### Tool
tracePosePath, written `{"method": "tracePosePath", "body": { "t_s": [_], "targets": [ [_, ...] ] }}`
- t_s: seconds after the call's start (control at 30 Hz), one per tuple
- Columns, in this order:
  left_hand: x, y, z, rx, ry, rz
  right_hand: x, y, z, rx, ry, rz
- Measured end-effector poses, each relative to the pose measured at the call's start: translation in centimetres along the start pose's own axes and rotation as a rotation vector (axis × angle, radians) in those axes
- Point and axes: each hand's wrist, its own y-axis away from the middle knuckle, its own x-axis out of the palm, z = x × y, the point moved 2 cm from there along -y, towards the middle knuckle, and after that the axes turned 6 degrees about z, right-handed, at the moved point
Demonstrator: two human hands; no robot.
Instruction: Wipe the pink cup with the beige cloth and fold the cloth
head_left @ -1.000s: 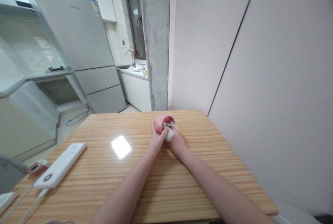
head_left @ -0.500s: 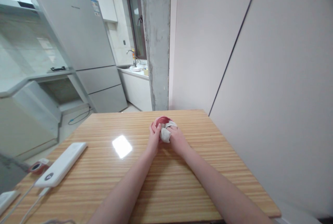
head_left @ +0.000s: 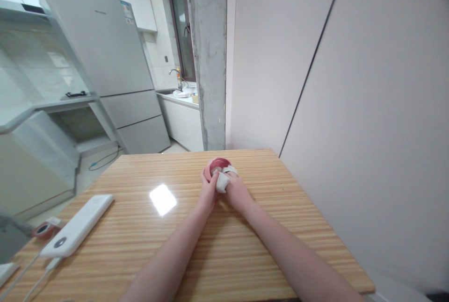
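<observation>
Both my hands meet near the far middle of the wooden table (head_left: 140,236). My left hand (head_left: 208,190) is closed around the side of a small pink bowl (head_left: 214,167), tilted so its darker red inside shows. My right hand (head_left: 235,190) is closed on a crumpled white cloth (head_left: 222,181), which it presses against the bowl's rim and inside. The lower part of the bowl is hidden by my fingers.
A white power bank (head_left: 76,225) with a cable lies at the table's left edge, beside a small red round item (head_left: 42,230). A white wall (head_left: 368,105) runs along the table's right side. Beyond the table stand a concrete pillar (head_left: 207,54), a fridge (head_left: 105,59) and a sink counter (head_left: 178,96).
The bowl has turned in my left hand: its pink outside faced me before, now its red inside shows. My right hand with the cloth has shifted slightly over the rim.
</observation>
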Motion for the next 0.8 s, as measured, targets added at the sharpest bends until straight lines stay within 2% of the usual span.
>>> {"method": "tracePosePath", "body": {
  "t_s": [0.07,0.17,0.23,0.3,0.4,0.47,0.53,0.63,0.7,0.8],
  "targets": [
    [-0.6,-0.6,0.0,0.029,-0.024,-0.025,0.1,0.0,0.1,-0.053,-0.017,0.012],
    [-2.4,-1.6,-1.7,0.157,-0.171,-0.021,0.0,-0.2,0.2,-0.167,0.019,0.086],
    [-3.0,-1.7,-2.6,0.16,-0.236,0.02,-0.1,-0.2,0.1,-0.204,0.076,0.122],
    [-2.6,-1.2,-2.5,0.085,-0.181,0.067,-0.3,-0.2,-0.3,-0.192,0.129,0.113],
    [-0.7,-0.1,-0.8,-0.006,0.038,0.125,-0.4,0.0,-0.8,-0.107,0.116,0.021],
    [0.2,0.3,0.2,-0.031,0.101,0.112,-0.4,0.0,-0.8,-0.074,0.057,-0.027],
    [0.0,0.3,0.1,0.003,0.031,0.052,-0.2,0.0,-0.6,-0.087,0.001,-0.033],
    [-1.4,-0.2,-1.7,0.159,-0.248,-0.012,0.0,-0.3,-0.6,-0.132,-0.028,-0.01],
    [-2.1,-0.3,-2.7,0.234,-0.399,0.027,0.3,-0.4,-1.0,-0.154,-0.01,-0.008],
    [-2.1,-0.3,-2.4,0.207,-0.407,0.083,1.0,-0.3,-1.8,-0.146,-0.006,-0.036]
  ]
}}
